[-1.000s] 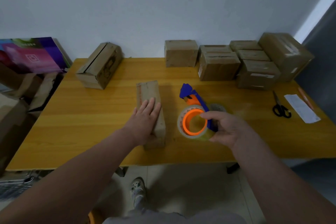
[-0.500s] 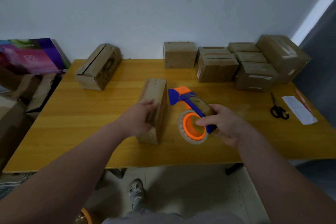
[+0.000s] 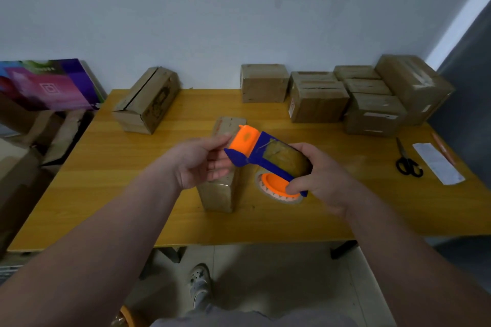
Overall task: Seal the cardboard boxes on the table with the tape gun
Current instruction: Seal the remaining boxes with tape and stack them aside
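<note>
A narrow cardboard box (image 3: pixel 219 194) stands on the wooden table (image 3: pixel 106 167) in front of me. My right hand (image 3: pixel 321 175) grips the blue and orange tape gun (image 3: pixel 261 154), lifted above the table with its orange head pointing left over the box. The tape roll (image 3: pixel 276 190) hangs under it. My left hand (image 3: pixel 202 162) is raised palm up over the box, fingers relaxed, fingertips near the gun's orange head. Whether they touch it I cannot tell.
A long open box (image 3: pixel 147 99) lies at the back left. Several cardboard boxes (image 3: pixel 345 98) stand along the back right. Black scissors (image 3: pixel 406 163), a paper slip (image 3: pixel 438 163) and an orange pen (image 3: pixel 442 148) lie at the right edge.
My left hand let go of the narrow box and rose toward the tape gun. My right hand lifted the gun and swung its head left over the box.
</note>
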`<state>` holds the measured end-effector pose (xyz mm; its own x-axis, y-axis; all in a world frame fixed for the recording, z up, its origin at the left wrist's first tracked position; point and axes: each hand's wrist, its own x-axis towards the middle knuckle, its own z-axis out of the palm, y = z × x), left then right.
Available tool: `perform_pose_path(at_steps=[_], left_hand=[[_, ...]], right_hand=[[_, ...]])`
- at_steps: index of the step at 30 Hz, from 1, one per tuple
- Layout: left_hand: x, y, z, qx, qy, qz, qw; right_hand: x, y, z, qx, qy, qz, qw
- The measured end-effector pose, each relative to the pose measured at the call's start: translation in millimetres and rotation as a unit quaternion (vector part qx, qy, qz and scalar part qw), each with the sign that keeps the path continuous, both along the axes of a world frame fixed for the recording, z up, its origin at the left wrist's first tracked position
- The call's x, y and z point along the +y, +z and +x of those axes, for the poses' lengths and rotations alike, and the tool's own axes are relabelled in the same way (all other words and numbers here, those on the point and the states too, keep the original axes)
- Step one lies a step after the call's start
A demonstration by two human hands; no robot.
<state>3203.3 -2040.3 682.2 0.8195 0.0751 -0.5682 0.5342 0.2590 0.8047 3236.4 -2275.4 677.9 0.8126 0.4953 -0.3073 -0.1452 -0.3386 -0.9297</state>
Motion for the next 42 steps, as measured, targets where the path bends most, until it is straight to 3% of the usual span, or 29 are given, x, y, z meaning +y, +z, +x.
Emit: perform_pose_path(at_steps=[5,13,19,27,36,42], left_hand=[[-0.7,2.2,-3.5,-0.003,0.025,-0.009,1.000],[1.0,0.8,-7.6,-0.022,0.076,0.078,0.994],[4.9,-13.0,-16.9,-0.037,0.124,0.122,0.984],[28.7,-38.1,-35.3,-0.032,0.199,0.186,0.962],[35.7,-56.5,-43.4,-0.039,0.215,0.274,0.937],[32.6,-69.7,-46.3,-0.031,0.243,0.282,0.928]], right_hand=[[1.0,3.9,-3.9,-0.015,0.014,-0.001,1.000],[5.6,12.5,-12.3,-0.071,0.031,0.018,0.997],[5.9,22.0,-10.1,-0.157,0.089,-0.078,0.980],[-7.6,17.8,-4.3,-0.178,0.135,-0.172,0.959],[-9.3,8.9,-0.5,-0.181,0.155,-0.206,0.949],[-2.3,1.0,-0.7,-0.179,0.164,-0.194,0.951]])
